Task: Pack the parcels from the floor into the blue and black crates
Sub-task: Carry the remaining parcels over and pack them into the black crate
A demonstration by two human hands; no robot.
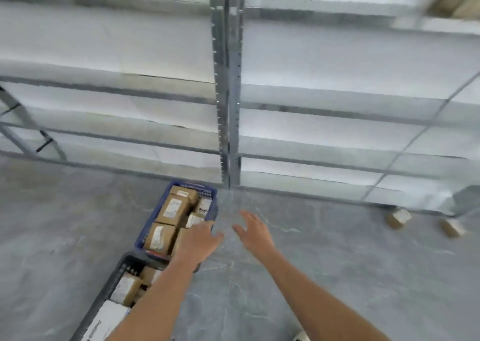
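A blue crate [150,220] stands on the grey floor, filled with several brown cardboard parcels [172,209]. Nearer to me, a black crate [110,287] holds more parcels, brown and white. My left hand [200,242] hovers over the blue crate's right edge, fingers spread and holding nothing. My right hand [253,233] is stretched out over bare floor just right of the crate, open and empty. Two brown parcels [397,218] [450,227] lie on the floor at the far right, near the shelving foot.
Grey metal shelving [228,94] with white shelf boards fills the upper view, its upright post meeting the floor behind the blue crate. A brown box [459,3] sits on a high shelf at top right. Grey marbled floor [324,275] spreads around both crates.
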